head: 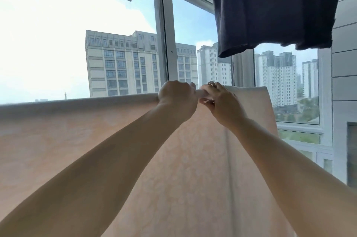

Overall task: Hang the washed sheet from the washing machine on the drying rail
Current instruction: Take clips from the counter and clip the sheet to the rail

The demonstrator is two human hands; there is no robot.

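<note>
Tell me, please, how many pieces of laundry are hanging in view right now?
2. A pale peach sheet draped over the rail across the lower frame, gripped at its top edge by both hands, and a dark navy garment hanging at the upper right. Others may hang outside the frame.

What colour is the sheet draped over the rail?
Pale peach-pink with a faint mottled pattern, the sheet shows best in the head view.

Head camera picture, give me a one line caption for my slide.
Both hands, left hand and right hand, grip the pale sheet's top edge by a window, dark garment overhead.
</note>
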